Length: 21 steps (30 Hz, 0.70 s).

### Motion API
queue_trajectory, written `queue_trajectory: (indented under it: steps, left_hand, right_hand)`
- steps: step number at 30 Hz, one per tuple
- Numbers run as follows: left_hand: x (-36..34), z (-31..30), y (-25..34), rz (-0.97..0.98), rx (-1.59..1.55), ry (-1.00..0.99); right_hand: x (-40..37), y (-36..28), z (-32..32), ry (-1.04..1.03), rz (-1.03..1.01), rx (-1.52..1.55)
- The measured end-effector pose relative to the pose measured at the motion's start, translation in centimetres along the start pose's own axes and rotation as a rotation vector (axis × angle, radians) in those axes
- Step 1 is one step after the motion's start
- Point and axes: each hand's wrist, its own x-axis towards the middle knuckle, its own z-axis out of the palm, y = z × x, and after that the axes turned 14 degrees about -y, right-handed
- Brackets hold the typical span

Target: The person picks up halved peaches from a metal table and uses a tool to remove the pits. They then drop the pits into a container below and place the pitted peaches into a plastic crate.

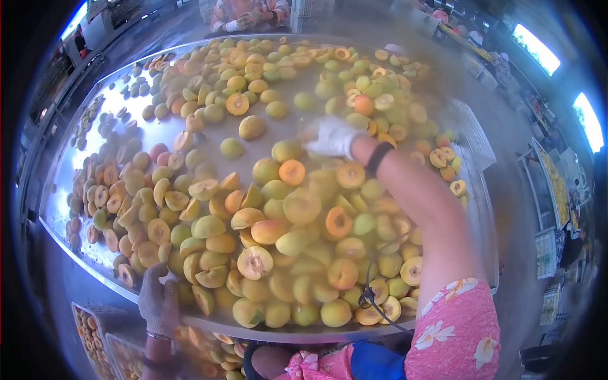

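Note:
Halved yellow and orange fruit [255, 262] covers much of a shiny metal table [244, 140]. My right hand [334, 137], in a white glove, reaches over the middle of the table beside the fruit; its fingertips are blurred, and what they touch is unclear. At the near left edge, my left hand [159, 299], in a greyish glove, is next to several fruit halves, its fingers bent downward. Whether it holds a piece cannot be made out. A thin dark cord with a small black piece [367, 297] hangs over the fruit near the front edge.
Crates of fruit [92, 335] stand below the table's near left edge. Across the table is a person with gloved hands [244, 22]. More people and trays [550, 183] are at the right. Haze blurs parts of the view.

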Motion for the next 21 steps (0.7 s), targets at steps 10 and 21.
queue_trajectory:
  steps: [10, 21]
  left_hand:
    - [0.0, 1.3, -1.0, 0.110, 0.133, 0.060]
    - [0.0, 2.0, 0.3, 0.099, 0.062, 0.068]
  right_hand:
    - [-10.7, 1.8, -3.1, 0.098, 0.032, 0.151]
    - [-0.8, 15.0, -1.5, 0.397, 0.392, -0.059]
